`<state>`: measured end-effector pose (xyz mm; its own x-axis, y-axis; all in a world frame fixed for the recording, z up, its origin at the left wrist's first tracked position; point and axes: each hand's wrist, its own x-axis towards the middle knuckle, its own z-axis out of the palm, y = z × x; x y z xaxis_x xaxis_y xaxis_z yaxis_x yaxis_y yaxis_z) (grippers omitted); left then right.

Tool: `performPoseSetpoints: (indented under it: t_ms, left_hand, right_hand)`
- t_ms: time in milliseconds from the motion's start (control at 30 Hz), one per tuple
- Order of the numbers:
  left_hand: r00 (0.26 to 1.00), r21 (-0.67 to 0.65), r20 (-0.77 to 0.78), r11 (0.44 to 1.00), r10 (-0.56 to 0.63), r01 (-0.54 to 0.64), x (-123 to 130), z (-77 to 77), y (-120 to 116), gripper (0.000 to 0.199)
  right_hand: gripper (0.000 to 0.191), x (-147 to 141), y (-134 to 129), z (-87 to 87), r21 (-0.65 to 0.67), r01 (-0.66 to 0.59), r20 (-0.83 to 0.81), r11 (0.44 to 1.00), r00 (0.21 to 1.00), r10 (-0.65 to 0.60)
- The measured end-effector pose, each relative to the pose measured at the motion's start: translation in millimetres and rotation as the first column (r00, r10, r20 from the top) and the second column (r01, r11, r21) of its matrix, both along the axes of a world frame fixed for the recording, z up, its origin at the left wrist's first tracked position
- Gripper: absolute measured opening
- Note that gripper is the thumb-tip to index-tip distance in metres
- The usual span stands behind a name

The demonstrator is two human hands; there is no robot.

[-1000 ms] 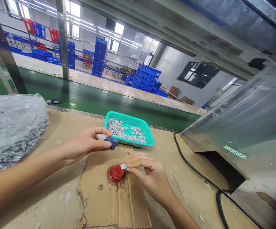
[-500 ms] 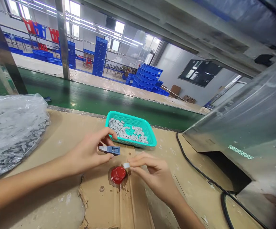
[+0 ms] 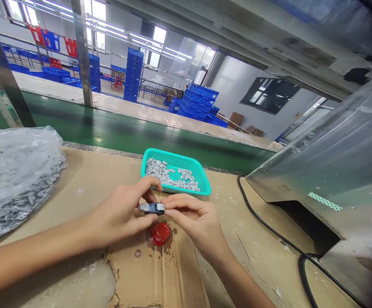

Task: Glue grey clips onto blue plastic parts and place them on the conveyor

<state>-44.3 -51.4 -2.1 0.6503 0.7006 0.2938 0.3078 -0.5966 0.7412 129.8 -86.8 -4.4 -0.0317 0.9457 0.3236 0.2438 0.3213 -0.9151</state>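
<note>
My left hand [image 3: 131,209] grips a small dark blue plastic part [image 3: 153,209] with a grey piece at its left end. Pinched in the fingers of my right hand [image 3: 194,214] is a small light grey plastic piece [image 3: 160,206], which meets the blue part's right end. Whether the two are joined I cannot tell. Just below the hands a red cup [image 3: 160,234] stands in a wet patch on the cardboard [image 3: 141,278]. Behind the hands sits a turquoise basket [image 3: 201,179] with many small grey pieces [image 3: 160,171] inside.
A clear plastic bag [image 3: 22,171] full of grey parts lies at the left. Beyond the worktop runs a green conveyor belt [image 3: 115,128]. A metal housing [image 3: 317,171] and a black cable [image 3: 269,226] are on the right. Blue crates [image 3: 195,102] are stacked in the background.
My right hand has moved up from the red cup, bringing the grey piece against the blue part. My left hand has shifted slightly right and down with the blue part.
</note>
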Motion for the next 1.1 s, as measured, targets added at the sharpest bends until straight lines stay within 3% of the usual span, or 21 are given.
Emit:
performPoseSetpoints:
  t_ms: [267, 400, 467, 567, 667, 767, 833, 933, 1033, 1100]
  left_hand:
    - [0.988, -0.042, 0.157, 0.999, 0.008, -0.002, 1.3, -6.6, 1.3, 0.034]
    - [0.944, -0.3, 0.324, 0.953, 0.057, 0.045, 4.1, -2.6, 1.4, 0.033]
    - [0.887, -0.513, 0.438, 0.851, 0.147, 0.112, 6.9, 0.4, 1.3, 0.035]
    - [0.767, -0.71, 0.578, 0.634, 0.278, 0.305, 11.3, 1.7, 0.7, 0.022]
    - [0.689, -0.746, 0.647, 0.46, 0.326, 0.482, 13.8, -0.4, 0.1, 0.012]
    - [0.654, -0.745, 0.666, 0.36, 0.359, 0.561, 13.8, -1.8, 2.3, 0.017]
    - [0.635, -0.739, 0.674, 0.368, 0.378, 0.565, 12.7, -1.9, 6.5, 0.019]
    - [0.622, -0.738, 0.673, 0.427, 0.401, 0.523, 9.6, -2.9, 15.3, 0.02]
    - [0.641, -0.729, 0.675, 0.463, 0.366, 0.504, 6.2, -6.7, 22.4, 0.021]
    - [0.653, -0.713, 0.682, 0.499, 0.33, 0.493, 5.1, -9.8, 25.0, 0.025]
  right_hand:
    - [0.021, 1.4, -3.4, -2.4, 0.127, -0.028, 0.168, 0.992, 0.986, 0.007]
    - [0.022, 0.1, -6.8, 1.6, 0.23, -0.089, 0.235, 0.969, 0.971, 0.034]
    - [0.02, -2.9, -7.0, 6.5, 0.331, -0.068, 0.267, 0.941, 0.963, -0.024]
    - [0.02, -10.2, -4.7, 11.8, 0.492, -0.026, 0.326, 0.87, 0.932, -0.156]
    - [0.029, -17.9, 0.0, 8.9, 0.539, -0.019, 0.332, 0.842, 0.924, -0.192]
    - [0.039, -20.1, 5.6, 2.9, 0.519, -0.002, 0.302, 0.855, 0.936, -0.18]
    - [0.045, -16.4, 9.6, 3.6, 0.544, -0.012, 0.309, 0.839, 0.933, -0.186]
    - [0.051, -3.9, 16.8, 14.8, 0.644, -0.011, 0.338, 0.765, 0.901, -0.272]
    - [0.043, 11.2, 25.9, 28.1, 0.718, 0.015, 0.381, 0.696, 0.828, -0.411]
    - [0.037, 20.2, 33.5, 31.4, 0.707, 0.075, 0.397, 0.703, 0.781, -0.483]
